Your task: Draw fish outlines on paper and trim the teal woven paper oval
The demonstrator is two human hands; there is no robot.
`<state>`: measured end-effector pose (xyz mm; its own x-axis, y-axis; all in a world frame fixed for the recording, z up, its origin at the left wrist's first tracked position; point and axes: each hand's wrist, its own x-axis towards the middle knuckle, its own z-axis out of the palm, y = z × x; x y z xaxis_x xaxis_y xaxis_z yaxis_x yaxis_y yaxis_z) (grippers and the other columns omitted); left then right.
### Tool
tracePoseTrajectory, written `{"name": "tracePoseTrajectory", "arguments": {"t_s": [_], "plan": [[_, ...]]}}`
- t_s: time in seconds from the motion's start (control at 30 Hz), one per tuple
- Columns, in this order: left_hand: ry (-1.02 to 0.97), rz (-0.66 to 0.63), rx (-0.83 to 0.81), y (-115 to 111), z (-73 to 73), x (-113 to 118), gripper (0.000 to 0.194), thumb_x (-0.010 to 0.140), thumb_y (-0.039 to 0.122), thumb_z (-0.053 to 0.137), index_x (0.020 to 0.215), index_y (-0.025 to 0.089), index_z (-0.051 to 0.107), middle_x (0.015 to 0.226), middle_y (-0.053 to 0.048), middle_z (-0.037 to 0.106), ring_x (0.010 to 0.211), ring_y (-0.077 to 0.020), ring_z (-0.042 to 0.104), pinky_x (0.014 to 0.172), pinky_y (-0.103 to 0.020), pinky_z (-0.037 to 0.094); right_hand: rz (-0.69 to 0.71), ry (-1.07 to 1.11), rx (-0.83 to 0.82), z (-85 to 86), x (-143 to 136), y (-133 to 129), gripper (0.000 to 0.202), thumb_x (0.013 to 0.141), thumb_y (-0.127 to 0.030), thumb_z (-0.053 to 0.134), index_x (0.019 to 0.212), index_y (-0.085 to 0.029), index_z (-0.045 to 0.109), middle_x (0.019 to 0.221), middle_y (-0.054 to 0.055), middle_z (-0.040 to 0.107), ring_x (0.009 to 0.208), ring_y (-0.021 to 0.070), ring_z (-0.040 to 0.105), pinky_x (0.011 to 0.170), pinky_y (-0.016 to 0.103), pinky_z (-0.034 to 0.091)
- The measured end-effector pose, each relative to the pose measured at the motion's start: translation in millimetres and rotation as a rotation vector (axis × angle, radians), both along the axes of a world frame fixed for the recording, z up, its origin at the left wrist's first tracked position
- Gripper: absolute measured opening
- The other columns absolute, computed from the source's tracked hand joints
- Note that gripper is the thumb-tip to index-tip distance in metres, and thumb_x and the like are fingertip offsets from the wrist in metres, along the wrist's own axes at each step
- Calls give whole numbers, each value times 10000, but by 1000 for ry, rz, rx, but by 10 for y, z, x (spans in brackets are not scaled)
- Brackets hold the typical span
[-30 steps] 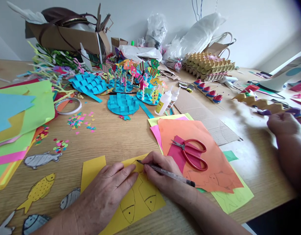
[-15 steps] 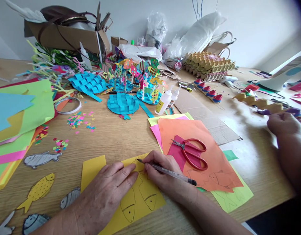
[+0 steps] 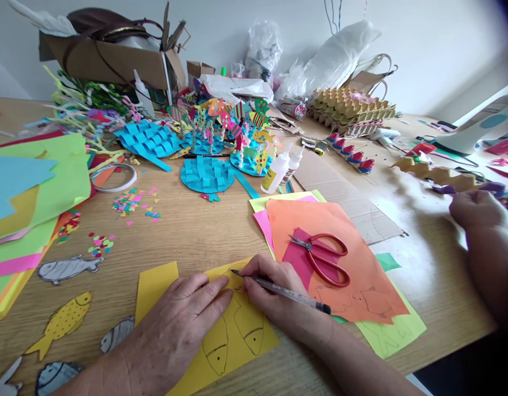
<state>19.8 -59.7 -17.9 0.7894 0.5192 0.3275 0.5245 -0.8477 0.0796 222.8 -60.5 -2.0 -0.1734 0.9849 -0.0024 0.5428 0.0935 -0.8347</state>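
Observation:
A yellow sheet of paper (image 3: 262, 316) lies in front of me, with outlines of fish drawn on it. My left hand (image 3: 183, 313) rests flat on this sheet, fingers stretched out. Between the fingertips of my right hand (image 3: 274, 286) is a pen (image 3: 293, 294) with a dark end cap; its tip is at the upper part of the sheet, close to my left fingertips. Cut-out paper fish lie to the left: a yellow dotted one (image 3: 64, 322) and grey striped ones such as the fish (image 3: 67, 268) above it. My left forearm partly covers another grey fish (image 3: 118, 334).
Red-handled scissors (image 3: 328, 258) lie on orange paper (image 3: 315, 220) to the right. Behind stand white glue bottles (image 3: 276, 173) and blue woven paper discs (image 3: 207, 175). A tape roll (image 3: 114, 177) sits left of them. At far right, another person's hand (image 3: 480, 209) is beside an egg-carton strip (image 3: 435, 175).
Both hands and the pen stay almost where they were. Only a very slight shift of the whole view shows.

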Motion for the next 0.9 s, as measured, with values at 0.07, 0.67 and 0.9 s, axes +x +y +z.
{"name": "tracePoseTrajectory", "arguments": {"t_s": [0.07,0.67,0.9], "plan": [[-18,-5,20,3,3,7,437,852,-2,286,1124,170,582,1127,-16,629,991,-205,518,778,-320,495,-5,-1,2,-8,5,1,85,746,-128,479,732,-200,523,513,-77,456,434,72,399,413,174,299],[-8,5,30,-4,-33,-8,436,864,3,281,1156,179,552,1154,-4,615,1003,-196,515,807,-314,488,-47,-7,69,-16,8,0,86,737,-131,476,716,-200,523,488,-80,436,414,72,384,409,178,299],[-4,-1,-10,0,-60,-18,425,857,9,321,1180,181,537,1169,-18,602,1029,-198,501,831,-325,483,-34,-28,59,-22,11,6,95,730,-123,476,712,-202,525,505,-74,453,428,72,399,406,172,300]]}}
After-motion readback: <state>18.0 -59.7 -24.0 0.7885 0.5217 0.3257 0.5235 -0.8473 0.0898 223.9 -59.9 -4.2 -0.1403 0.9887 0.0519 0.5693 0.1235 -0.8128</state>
